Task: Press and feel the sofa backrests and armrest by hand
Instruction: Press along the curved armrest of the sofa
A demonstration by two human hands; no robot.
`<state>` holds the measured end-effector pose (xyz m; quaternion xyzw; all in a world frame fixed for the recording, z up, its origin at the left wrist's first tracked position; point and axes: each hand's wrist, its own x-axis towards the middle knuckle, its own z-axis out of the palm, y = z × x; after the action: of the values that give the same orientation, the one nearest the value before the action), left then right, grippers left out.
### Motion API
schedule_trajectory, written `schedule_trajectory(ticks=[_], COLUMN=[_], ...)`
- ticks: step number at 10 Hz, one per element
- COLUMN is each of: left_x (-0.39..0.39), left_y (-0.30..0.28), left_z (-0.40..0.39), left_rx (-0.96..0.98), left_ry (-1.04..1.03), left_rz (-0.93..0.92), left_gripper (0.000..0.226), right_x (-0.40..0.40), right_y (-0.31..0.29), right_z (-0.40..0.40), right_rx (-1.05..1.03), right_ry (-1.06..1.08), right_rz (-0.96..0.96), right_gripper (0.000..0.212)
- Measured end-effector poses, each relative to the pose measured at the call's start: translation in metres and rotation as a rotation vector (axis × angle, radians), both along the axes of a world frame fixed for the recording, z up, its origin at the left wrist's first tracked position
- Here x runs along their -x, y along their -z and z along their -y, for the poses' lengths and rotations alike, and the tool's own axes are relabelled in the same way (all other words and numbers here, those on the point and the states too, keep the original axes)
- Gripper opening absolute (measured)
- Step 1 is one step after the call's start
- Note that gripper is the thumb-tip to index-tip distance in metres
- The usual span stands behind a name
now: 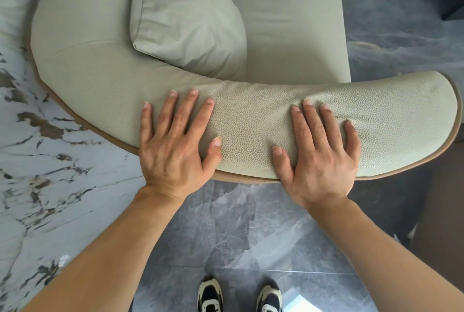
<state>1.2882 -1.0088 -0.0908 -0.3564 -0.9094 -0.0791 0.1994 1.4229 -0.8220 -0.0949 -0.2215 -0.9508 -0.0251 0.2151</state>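
— Where were the hands?

— Both lay flat, fingers spread, palms down on the armrest (251, 115): left hand (173, 140) toward the corner, right hand (319, 151) toward the rounded free end.

— Its long axis?

— Left to right under them, so the backrest (82, 22) lay nearer the left hand.

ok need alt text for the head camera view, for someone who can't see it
Seen from above, a person's left hand and right hand lie flat, fingers spread, on the curved, pebbled pale green armrest of a sofa. A loose back cushion sits on the seat beyond, and the person's dark sneakers stand on a grey marble floor below.
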Motion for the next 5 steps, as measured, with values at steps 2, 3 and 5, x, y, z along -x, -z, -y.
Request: schedule_trajectory(ticks=[2,3,5], left_x=[0.020,0.032,0.052], left_y=[0.001,0.001,0.001], left_z=[-0.014,-0.022,-0.036], left_rx=[-0.012,-0.013,-0.006], left_ry=[-0.007,-0.008,-0.013], left_rz=[0.003,0.013,0.008], left_gripper=[0.055,0.056,0.056], right_x=[0.020,0.032,0.053], right_y=[0.000,0.001,0.002], right_z=[-0.013,-0.020,-0.035], right_rx=[0.008,0.007,0.000], right_ry=[0.001,0.000,0.000], right_rz=[-0.010,-0.012,-0.009], right_gripper=[0.066,0.066,0.066])
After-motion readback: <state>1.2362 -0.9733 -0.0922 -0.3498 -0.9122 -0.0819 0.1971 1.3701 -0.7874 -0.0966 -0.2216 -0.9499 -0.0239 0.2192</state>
